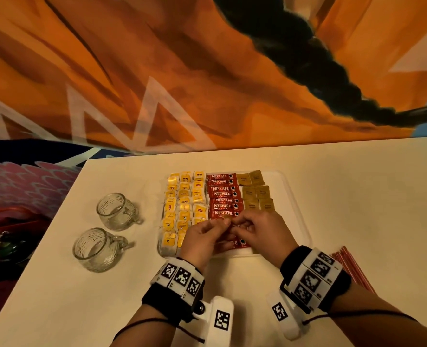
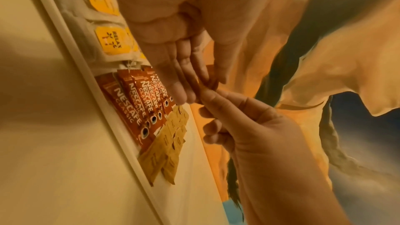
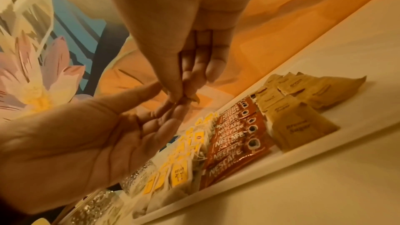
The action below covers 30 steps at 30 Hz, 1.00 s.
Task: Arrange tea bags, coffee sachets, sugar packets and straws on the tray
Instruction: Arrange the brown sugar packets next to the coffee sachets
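Observation:
A white tray (image 1: 292,196) on the table holds yellow-tagged tea bags (image 1: 183,201) in columns on its left. Red Nescafe coffee sachets (image 1: 223,194) fill the middle and brown sugar packets (image 1: 256,194) lie on the right. My left hand (image 1: 221,225) and right hand (image 1: 237,227) meet fingertip to fingertip just above the tray's near middle. Together they pinch a small brown item (image 2: 209,81) (image 3: 185,100); I cannot tell what it is. Red straws (image 1: 352,269) lie on the table beyond my right wrist, partly hidden by it.
Two glass mugs (image 1: 115,211) (image 1: 97,249) stand left of the tray near the table's left edge. The tray's right strip (image 1: 282,181) beside the sugar packets is bare. An orange patterned cloth (image 1: 157,71) rises behind the table's far edge.

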Each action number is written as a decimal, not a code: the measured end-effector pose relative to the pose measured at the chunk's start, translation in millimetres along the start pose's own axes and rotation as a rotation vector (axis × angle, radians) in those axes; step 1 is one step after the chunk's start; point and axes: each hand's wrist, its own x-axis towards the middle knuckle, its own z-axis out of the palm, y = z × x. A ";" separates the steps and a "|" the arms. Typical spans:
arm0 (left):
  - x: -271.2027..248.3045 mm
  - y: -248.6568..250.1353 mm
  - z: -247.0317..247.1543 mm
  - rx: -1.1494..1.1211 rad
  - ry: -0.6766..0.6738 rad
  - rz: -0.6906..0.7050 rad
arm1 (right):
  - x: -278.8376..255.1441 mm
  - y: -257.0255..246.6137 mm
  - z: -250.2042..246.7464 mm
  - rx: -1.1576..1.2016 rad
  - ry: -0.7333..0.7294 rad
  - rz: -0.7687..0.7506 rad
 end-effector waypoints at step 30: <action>2.6 3.9 -18.2 0.274 -0.066 0.052 | -0.1 66.6 -41.8 0.317 0.138 0.528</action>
